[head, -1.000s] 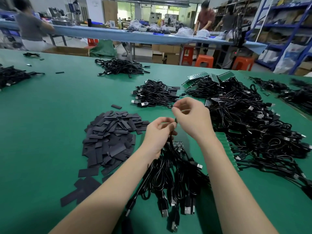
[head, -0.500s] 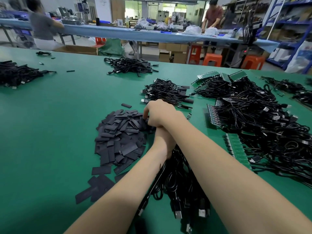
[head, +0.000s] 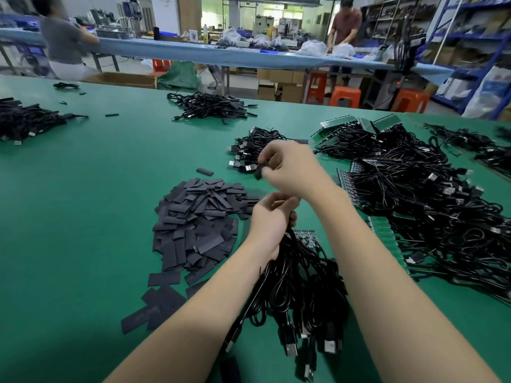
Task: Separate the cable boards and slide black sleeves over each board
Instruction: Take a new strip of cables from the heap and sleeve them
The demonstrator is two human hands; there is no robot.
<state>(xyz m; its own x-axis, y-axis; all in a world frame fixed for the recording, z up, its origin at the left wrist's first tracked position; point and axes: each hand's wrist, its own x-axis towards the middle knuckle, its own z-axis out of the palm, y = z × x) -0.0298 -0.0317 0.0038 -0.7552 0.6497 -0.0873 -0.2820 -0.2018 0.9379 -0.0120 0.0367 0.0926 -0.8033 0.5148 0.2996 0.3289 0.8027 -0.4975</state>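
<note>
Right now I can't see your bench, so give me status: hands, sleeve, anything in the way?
Left hand grips cable bundle. Right hand pinches one black sleeve. Sleeve pile beside hands, nothing blocking.

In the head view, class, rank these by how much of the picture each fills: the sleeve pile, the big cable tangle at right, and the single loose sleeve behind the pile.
1. big cable tangle
2. sleeve pile
3. single loose sleeve

Nearness to the camera hardly affects this order.

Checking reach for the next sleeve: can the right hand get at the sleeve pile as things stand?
Probably yes: the right hand hovers just beside the sleeve pile, nothing between, though its fingers already pinch something small and black.
</note>
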